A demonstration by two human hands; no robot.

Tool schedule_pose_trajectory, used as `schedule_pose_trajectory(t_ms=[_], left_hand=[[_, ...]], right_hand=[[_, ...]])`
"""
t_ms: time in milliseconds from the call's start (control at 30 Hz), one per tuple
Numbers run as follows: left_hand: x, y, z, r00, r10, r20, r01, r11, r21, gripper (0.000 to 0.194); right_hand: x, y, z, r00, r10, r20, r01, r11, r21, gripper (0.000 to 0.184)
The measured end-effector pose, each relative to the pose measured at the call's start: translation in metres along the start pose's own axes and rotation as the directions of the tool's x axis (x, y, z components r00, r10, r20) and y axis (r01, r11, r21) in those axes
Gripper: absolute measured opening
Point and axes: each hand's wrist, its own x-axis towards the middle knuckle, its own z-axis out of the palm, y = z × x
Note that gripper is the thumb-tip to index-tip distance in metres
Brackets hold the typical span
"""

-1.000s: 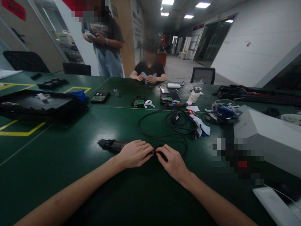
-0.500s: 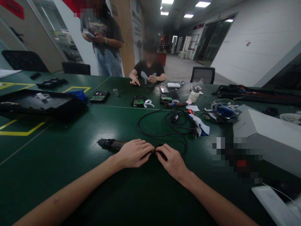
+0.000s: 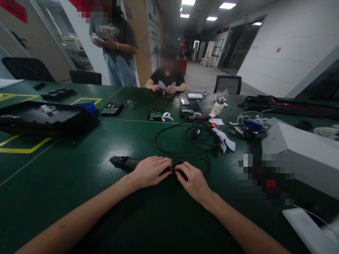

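Note:
An electric screwdriver (image 3: 125,162) lies on the green table with its bit pointing left. My left hand (image 3: 153,170) is wrapped over its rear end, hiding much of the body. Close by, my right hand (image 3: 192,179) pinches the end of a black cable (image 3: 208,163), the fingertips covering most of its plug. A small brassy spot shows between the two hands, right at the tool's tail. Whether plug and tool touch there I cannot tell. From my right hand the cable loops away to a coil farther up the table.
A black tray (image 3: 53,121) stands at left. Circuit-board units (image 3: 155,113), a cup of tools (image 3: 217,107), a glove (image 3: 225,140) and a second screwdriver (image 3: 198,118) lie beyond the cable. At right is a white box (image 3: 296,151). A person sits opposite; another stands behind.
My hands stay nearly in place, with a little more of the brassy spot showing between them. The seated person's hand has lifted from the table to join the other.

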Motion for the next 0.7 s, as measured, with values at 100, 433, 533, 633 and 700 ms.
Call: schedule_pose_trajectory(t_ms=[100, 433, 533, 633, 700], left_hand=[[-0.0003, -0.0002, -0.0005, 1.0, 0.021, 0.003, -0.021, 1.0, -0.017, 0.025], [-0.0003, -0.0003, -0.0035, 1.0, 0.022, 0.002, -0.022, 0.999, -0.044, 0.024], [-0.0003, -0.0007, -0.0041, 0.999, 0.039, 0.019, -0.037, 0.997, -0.067, 0.022], [-0.0001, -0.0007, -0.0024, 1.0, -0.026, -0.008, 0.025, 0.998, -0.061, 0.022], [-0.0002, -0.0003, -0.0029, 0.999, -0.033, -0.004, 0.033, 0.998, -0.057, 0.022]], right_hand=[[0.0, -0.0007, -0.0009, 1.0, -0.002, 0.001, 0.002, 1.0, 0.002, 0.014], [0.0001, -0.0025, -0.0023, 1.0, -0.013, -0.009, 0.013, 1.0, -0.01, 0.015], [-0.0001, -0.0021, -0.002, 1.0, -0.01, -0.006, 0.01, 1.0, -0.011, 0.016], [0.0, -0.0011, -0.0011, 1.0, -0.007, 0.006, 0.007, 1.0, -0.009, 0.015], [0.0001, -0.0007, -0.0006, 1.0, -0.008, 0.005, 0.008, 1.0, -0.01, 0.015]])
